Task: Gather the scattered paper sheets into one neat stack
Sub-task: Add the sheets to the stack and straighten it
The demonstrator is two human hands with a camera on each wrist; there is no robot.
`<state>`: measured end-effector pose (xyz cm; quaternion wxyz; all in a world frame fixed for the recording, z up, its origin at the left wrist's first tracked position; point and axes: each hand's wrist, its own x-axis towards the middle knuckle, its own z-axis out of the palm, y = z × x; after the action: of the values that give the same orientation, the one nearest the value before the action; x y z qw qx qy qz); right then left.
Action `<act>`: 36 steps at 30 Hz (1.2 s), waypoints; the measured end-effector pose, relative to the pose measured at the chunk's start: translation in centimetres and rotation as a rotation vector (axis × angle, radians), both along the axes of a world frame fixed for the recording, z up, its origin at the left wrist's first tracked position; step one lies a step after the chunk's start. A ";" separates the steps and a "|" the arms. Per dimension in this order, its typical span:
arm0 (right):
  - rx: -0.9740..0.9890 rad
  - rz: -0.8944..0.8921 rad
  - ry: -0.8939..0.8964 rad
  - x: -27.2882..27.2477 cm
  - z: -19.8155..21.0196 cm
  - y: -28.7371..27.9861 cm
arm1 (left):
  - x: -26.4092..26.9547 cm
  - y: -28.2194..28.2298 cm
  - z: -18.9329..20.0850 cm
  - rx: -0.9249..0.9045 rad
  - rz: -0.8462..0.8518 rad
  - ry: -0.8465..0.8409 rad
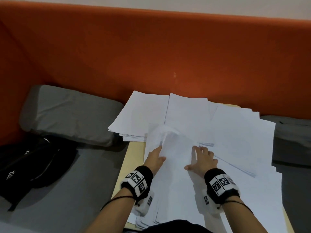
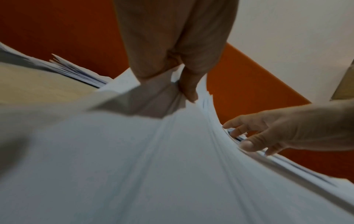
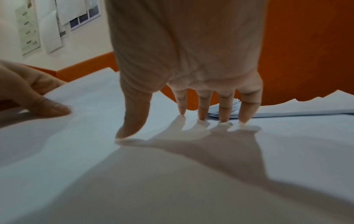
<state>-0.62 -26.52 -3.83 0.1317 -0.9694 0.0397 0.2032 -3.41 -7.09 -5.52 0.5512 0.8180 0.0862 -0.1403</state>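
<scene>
- The left hand (image 1: 155, 159) reaches forward over the near pile of white paper sheets (image 1: 176, 190), palm down; in the left wrist view its thumb and fingers (image 2: 188, 86) pinch the far left corner of several sheets and bend that corner upward.
- The right hand (image 1: 202, 161) lies spread on the same pile just beside the left; in the right wrist view four straight fingertips (image 3: 203, 112) and the thumb press down on the top sheet, gripping nothing.
- Each wrist wears one black strap with white, black-patterned marker blocks: the left wrist band (image 1: 137, 180) and the right wrist band (image 1: 220, 182).
- The white paper lies fanned over a small pale wooden table (image 1: 133, 158) in about four overlapping piles: the near one under the hands, a far left pile (image 1: 139, 115), a far middle pile (image 1: 186, 110) and a right pile (image 1: 240, 137). Single sheets cannot be counted.
- One grey cushion (image 1: 70, 113) lies left of the table, with one black bag (image 1: 32, 165) nearer, both on the orange-backed sofa (image 1: 151, 52).
</scene>
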 end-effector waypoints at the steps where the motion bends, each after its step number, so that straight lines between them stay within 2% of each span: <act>1: 0.040 -0.024 -0.017 -0.1 0.2 -0.1 | 0.1 0.0 0.1 -0.015 0.018 -0.031; 6: 0.198 -0.180 -0.179 -0.3 0.9 -1.1 | 1.2 1.8 3.5 -0.192 0.202 -0.268; 9: 0.198 -0.247 -0.136 -0.5 0.2 -1.6 | 1.8 3.7 3.4 -0.252 0.303 -0.281; 12: 0.153 -0.237 -0.092 -0.4 -0.4 -1.6 | 1.7 4.9 1.5 -0.096 0.407 -0.208; 14: 0.097 -0.217 -0.062 -0.4 -0.5 -1.6 | 1.2 4.9 0.5 0.028 0.420 -0.113; 16: 0.051 -0.254 -0.054 -0.6 -0.6 -1.7 | 0.9 4.4 0.0 0.175 0.355 -0.054; 18: 0.008 -0.356 -0.040 -0.8 -0.4 -1.8 | 0.6 3.6 0.6 0.512 0.268 -0.049; 19: -0.018 -0.406 -0.018 -0.9 -0.3 -1.9 | 0.5 3.1 0.9 0.616 0.218 -0.082; 20: -0.033 -0.446 0.010 -1.0 -0.1 -1.9 | 0.5 2.6 1.2 0.628 0.143 -0.081; 22: 0.001 -0.505 0.055 -1.0 0.2 -2.1 | 0.5 1.5 1.7 0.496 -0.029 0.007; 24: 0.144 -0.551 0.045 -0.9 0.2 -2.6 | 0.2 0.4 2.1 0.424 -0.178 0.109; 28: 0.414 -0.595 -0.030 -1.2 0.5 -4.3 | -0.5 -0.8 2.8 0.306 -0.141 0.122; 33: 0.352 -0.441 -0.125 -3.1 0.4 -3.7 | -0.8 -1.7 2.9 0.243 -0.172 -0.007; 36: 0.335 -0.343 -0.152 -4.3 0.5 -2.4 | -0.5 -1.8 2.2 0.244 -0.192 -0.002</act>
<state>-4.88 -28.95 -3.36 0.3255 -0.9257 0.1593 0.1080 -3.86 -8.90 -3.36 0.4317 0.8836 0.0233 -0.1800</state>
